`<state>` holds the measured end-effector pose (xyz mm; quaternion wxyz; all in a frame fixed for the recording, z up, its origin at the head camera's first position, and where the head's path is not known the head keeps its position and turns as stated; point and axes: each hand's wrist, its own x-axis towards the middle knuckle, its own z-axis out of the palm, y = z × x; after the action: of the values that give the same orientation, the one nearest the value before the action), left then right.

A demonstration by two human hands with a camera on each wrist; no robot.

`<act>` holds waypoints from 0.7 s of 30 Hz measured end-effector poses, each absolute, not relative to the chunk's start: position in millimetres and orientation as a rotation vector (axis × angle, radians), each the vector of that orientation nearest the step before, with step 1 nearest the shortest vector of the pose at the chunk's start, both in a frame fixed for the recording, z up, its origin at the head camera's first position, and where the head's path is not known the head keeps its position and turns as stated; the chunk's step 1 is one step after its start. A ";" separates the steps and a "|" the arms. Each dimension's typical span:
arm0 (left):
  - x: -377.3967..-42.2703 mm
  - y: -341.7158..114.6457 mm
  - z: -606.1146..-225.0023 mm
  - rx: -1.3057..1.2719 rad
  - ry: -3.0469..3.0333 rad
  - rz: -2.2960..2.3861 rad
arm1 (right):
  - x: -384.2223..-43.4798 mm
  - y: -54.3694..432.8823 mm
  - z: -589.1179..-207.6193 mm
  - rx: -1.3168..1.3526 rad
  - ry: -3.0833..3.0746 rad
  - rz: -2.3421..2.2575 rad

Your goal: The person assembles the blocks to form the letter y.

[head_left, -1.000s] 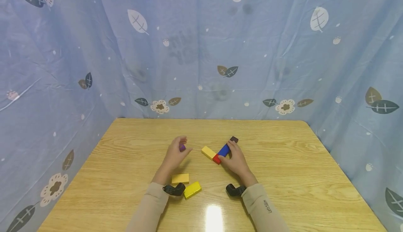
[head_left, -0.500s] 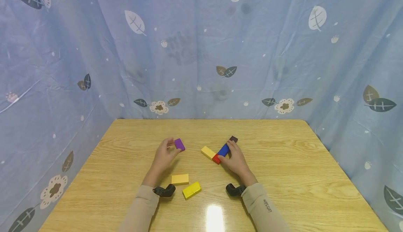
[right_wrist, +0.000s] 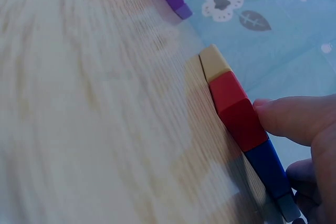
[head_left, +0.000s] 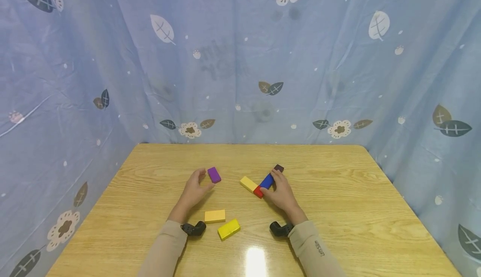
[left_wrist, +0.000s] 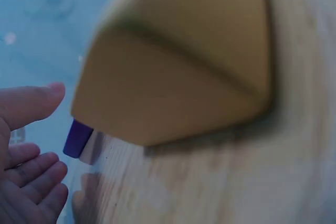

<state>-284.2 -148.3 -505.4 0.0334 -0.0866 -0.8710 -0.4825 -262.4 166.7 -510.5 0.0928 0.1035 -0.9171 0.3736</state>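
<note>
Okay, near to far: behind the left hand, past the inner side of its wrist, we have the bright yellow block and the amber block. The left hand is wide, thumb and fingers parted, holding nothing. Just ahead of that gap, the purple block lies on the table; contact unclear. The right hand has its thumb on the red block, fingers over the blue block; grip or light rest, we can't tell. Beyond its thumb, the pale yellow block meets red; past its fingertips, the dark block. We'd label the step positioning purple, row steadied; next move probably calls for a thumb-and-finger pinch on purple.
</note>
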 end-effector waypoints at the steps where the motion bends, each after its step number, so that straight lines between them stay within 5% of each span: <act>1: -284.9 -148.7 -506.1 -0.265 -2.685 -1.484 | -261.9 166.5 -510.2 0.304 -2.724 1.114; 21: -295.1 -149.7 -506.5 -0.320 -2.757 -1.487 | -260.9 166.5 -509.2 0.318 -2.705 1.122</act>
<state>-295.1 -149.7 -506.5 -0.0037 -0.1017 -0.8755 -0.4723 -260.9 166.5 -509.2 0.0977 0.1075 -0.9139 0.3790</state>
